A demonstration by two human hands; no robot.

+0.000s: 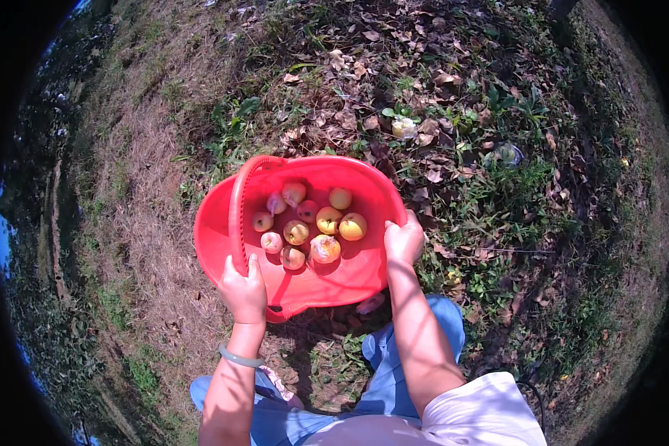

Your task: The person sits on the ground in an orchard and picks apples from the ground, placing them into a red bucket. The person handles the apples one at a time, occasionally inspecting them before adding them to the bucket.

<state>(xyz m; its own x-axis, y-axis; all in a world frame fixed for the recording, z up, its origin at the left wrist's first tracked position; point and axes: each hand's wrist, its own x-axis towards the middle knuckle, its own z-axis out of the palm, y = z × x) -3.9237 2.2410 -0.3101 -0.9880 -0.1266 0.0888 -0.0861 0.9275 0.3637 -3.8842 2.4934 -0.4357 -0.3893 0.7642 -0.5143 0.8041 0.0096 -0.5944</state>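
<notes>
A red plastic basket (334, 284) with a red arched handle (237, 214) is in front of me. My left hand (242, 290) grips the lower end of the handle at the near left side. With the thumb over the rim, my right hand (404, 240) holds the basket's right edge. Inside lie several apples, among them a yellow apple (353, 226), a blemished apple with a broken, pale patch (325, 249) and a pinkish apple (271, 242). The fingers under the rim are hidden.
Dry leaves (446, 78) and green weeds (485, 217) cover the ground to the right. A pale, broken fruit (404, 128) lies beyond the basket. Dry grass (150, 223) stretches leftward. My jeans-clad legs (390, 384) are spread close below the basket.
</notes>
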